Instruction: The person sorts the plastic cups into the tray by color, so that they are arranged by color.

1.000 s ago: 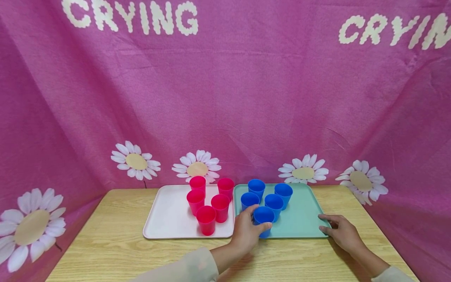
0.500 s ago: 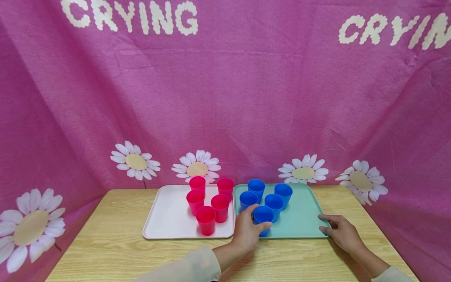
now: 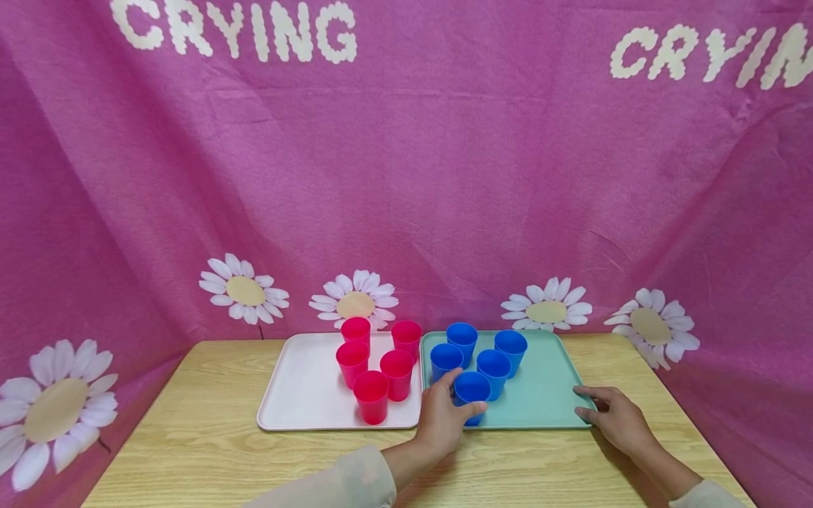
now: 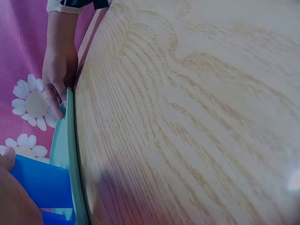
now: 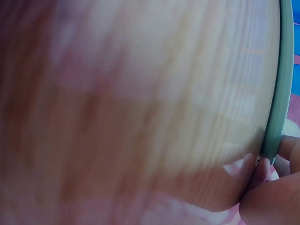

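Note:
In the head view my left hand [image 3: 442,416] grips the nearest blue cup [image 3: 472,388], thumb on its right side and fingers around its left. That cup stands upright at the front of the green tray [image 3: 543,402]; the left wrist view shows its blue side [image 4: 47,183] beside the hand. Several more blue cups [image 3: 493,367] stand close behind it, one right by my left fingertips. At the tray's right front corner my right hand [image 3: 622,422] pinches the rim, with thumb and fingers on either side of the edge [image 5: 279,84] in the right wrist view.
A white tray [image 3: 305,402] lies against the green one on the left, carrying several upright red cups [image 3: 371,398] in its right half. Both trays lie on a wooden table [image 3: 209,416]. A pink cloth [image 3: 406,197] printed with daisies hangs behind and at the sides.
My left hand and the blue cup it holds have slid slightly left. The blue cup by its fingertips has shifted a little left too. The right hand has stayed put.

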A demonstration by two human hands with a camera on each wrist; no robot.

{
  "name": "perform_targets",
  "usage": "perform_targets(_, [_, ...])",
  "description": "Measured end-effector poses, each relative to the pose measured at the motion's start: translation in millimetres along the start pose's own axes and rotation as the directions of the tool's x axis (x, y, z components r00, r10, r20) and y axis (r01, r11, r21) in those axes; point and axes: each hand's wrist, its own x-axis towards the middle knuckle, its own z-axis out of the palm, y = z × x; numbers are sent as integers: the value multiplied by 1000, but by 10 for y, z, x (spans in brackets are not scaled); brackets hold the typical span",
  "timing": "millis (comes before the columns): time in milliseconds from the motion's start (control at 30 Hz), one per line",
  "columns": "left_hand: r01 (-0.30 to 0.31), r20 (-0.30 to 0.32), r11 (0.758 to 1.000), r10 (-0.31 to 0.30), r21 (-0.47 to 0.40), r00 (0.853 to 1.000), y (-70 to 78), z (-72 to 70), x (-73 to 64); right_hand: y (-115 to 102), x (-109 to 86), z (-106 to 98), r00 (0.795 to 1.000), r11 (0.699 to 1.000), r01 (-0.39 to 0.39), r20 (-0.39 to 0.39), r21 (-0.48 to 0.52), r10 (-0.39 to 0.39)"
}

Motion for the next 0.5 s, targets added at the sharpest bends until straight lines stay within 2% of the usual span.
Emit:
perform_targets(167, [7, 10, 1000, -7, 3, 1000, 20, -20, -5, -1, -2, 1, 1000, 1000, 2, -4, -7, -2])
perform_targets(500, [0, 18, 998, 1, -70, 1000, 97, -106, -46, 24, 11, 12, 1000, 1000, 13, -16, -22, -13])
